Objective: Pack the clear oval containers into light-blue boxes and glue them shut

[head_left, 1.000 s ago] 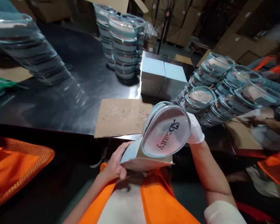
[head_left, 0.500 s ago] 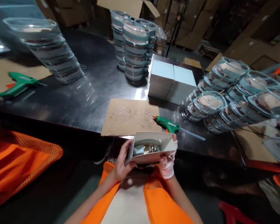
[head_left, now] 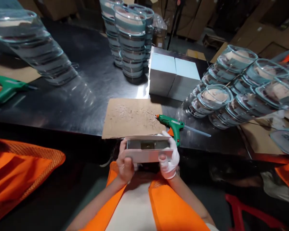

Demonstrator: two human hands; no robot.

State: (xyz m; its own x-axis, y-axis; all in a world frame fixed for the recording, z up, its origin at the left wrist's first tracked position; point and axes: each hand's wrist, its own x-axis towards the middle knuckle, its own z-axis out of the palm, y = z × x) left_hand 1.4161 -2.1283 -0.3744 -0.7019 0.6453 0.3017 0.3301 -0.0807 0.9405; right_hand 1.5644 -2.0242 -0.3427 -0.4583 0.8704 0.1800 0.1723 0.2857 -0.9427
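Note:
A small pale cardboard box (head_left: 148,154) is held in front of my orange vest, its open top turned towards the table with something shiny inside. My bare left hand (head_left: 125,163) grips its left end. My right hand (head_left: 170,158), in a white glove, grips its right end. Just beyond the box a green glue gun (head_left: 173,125) lies on the table, its nozzle on a brown cardboard mat (head_left: 132,117).
Stacks of clear lidded containers stand at the back (head_left: 132,38), left (head_left: 36,48) and right (head_left: 240,86). Two closed pale boxes (head_left: 173,75) sit behind the mat. A second green glue gun (head_left: 4,88) lies far left. People in orange vests sit at both sides.
The clear oval container marked "Beauty", held in my right hand a second ago, has gone into the box. Both hands now hold the box level, with its opening tipped more towards the table.

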